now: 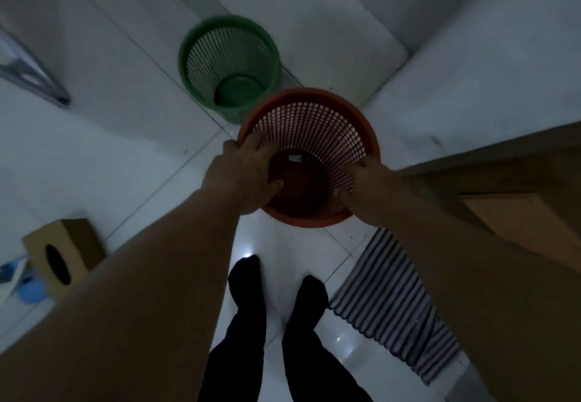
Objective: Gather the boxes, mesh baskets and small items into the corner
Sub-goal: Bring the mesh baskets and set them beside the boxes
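An orange mesh basket [317, 118] is held in front of me above the white tiled floor. My left hand [248, 175] grips its near-left rim, thumb inside the basket. My right hand [361, 184] grips the near-right rim, thumb inside as well. A small white scrap [295, 158] lies at the basket's bottom. A green mesh basket [229, 65] stands upright just beyond it, in the corner where the walls meet. A cardboard box [59, 254] with an oval hole sits on the floor at the lower left.
A striped mat [396, 301] lies on the floor at the right, beside a wooden door [518, 203]. My legs and dark socks [276, 291] stand below the basket. Blue items [28, 288] lie by the box. A metal frame [34, 71] shows at the far left.
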`<state>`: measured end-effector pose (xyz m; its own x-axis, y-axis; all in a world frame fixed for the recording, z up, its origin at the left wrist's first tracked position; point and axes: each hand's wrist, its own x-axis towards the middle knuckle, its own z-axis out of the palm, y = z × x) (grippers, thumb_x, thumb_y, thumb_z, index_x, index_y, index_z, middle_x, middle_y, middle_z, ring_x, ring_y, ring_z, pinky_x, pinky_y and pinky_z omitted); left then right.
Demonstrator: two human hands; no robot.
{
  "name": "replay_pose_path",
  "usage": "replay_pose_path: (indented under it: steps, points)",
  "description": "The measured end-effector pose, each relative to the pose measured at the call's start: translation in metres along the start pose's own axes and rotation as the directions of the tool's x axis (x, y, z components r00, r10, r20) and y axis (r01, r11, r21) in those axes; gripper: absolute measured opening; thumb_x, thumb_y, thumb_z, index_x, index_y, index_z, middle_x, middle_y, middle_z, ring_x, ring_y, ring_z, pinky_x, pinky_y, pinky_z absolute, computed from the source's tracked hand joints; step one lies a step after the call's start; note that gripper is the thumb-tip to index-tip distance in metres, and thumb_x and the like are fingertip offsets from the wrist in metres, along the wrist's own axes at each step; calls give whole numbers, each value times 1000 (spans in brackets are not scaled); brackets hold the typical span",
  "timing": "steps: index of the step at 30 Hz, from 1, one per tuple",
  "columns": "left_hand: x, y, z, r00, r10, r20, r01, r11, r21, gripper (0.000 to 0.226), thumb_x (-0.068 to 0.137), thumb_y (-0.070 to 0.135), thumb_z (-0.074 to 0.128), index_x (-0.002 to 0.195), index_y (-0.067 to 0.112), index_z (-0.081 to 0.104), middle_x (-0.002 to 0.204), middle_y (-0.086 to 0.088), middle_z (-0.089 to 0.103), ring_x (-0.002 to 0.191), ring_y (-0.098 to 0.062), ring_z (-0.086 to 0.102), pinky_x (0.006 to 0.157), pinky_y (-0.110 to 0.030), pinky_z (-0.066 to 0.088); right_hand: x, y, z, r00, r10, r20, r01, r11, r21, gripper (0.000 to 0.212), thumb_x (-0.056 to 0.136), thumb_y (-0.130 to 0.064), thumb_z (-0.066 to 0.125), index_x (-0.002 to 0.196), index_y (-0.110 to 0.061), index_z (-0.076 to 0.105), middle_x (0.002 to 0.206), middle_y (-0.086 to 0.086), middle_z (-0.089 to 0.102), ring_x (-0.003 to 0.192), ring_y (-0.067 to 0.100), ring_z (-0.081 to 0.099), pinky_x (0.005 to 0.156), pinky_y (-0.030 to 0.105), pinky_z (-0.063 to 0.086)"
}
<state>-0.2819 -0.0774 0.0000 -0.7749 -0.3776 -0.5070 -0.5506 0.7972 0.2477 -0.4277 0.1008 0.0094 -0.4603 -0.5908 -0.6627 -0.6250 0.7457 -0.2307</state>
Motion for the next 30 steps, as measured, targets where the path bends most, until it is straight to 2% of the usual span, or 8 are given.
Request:
replay_pose_path:
  steps: [6,8,10,13,16,20,25,30]
  points:
    - [-127,20,-121,979,-149,-142,133,984,-117,72,87,48,61,148,24,33,158,-7,25,133,-42,32,103,-54,41,-103,-66,-117,981,-190,-27,188,979,-75,50,94,-38,57,139,-18,51,137,16,49,119,34,53,98,43,48]
    - [-171,29,-152,948,-233,-216,199,966,-167,73,86,50,60,148,23,33,158,-5,23,133,-42,31,104,-53,40,-133,-92,-145,970,-238,-58,225,960,-167,56,93,-43,56,143,-20,46,147,16,38,124,37,48,101,46,46]
    - [-214,36,-177,903,-327,-280,275,938,-210,74,87,51,58,149,24,31,160,-4,18,135,-42,28,106,-52,38,-162,-119,-164,951,-298,-87,268,929,-254,67,92,-48,55,150,-23,32,159,14,14,129,43,43,104,49,43]
    - [-275,45,-199,810,-453,-372,366,887,-282,73,87,52,57,149,26,30,162,-4,11,136,-42,24,107,-51,36,-207,-163,-183,916,-354,-188,278,899,-337,79,90,-50,53,154,-26,13,162,12,-12,123,49,44,103,50,41]
    - [-340,45,-211,679,-592,-434,440,801,-405,71,86,52,58,147,27,33,162,-3,5,136,-41,20,107,-51,38,-251,-215,-191,854,-449,-264,321,853,-411,72,92,-43,54,152,-22,20,161,16,-9,121,48,45,101,51,41]
    - [-439,28,-208,425,-775,-468,549,632,-547,69,85,52,59,145,28,35,161,-8,4,133,-40,23,105,-48,38,-311,-297,-180,770,-615,-170,453,714,-533,69,93,-44,52,151,-21,23,163,11,-6,128,45,41,102,50,39]
    - [-587,10,-168,130,-912,-389,626,380,-681,70,85,55,58,145,30,34,160,-9,3,134,-40,23,106,-49,36,-409,-394,-118,585,-811,-32,635,482,-604,62,94,-41,49,149,-23,28,163,6,-4,130,43,38,100,50,40]
    - [-759,20,-88,-130,-961,-244,667,98,-738,70,85,58,57,145,30,35,161,-10,2,135,-42,24,108,-50,35,-536,-464,-3,373,-914,160,772,210,-600,59,93,-42,51,145,-21,34,162,7,3,124,43,44,98,49,43]
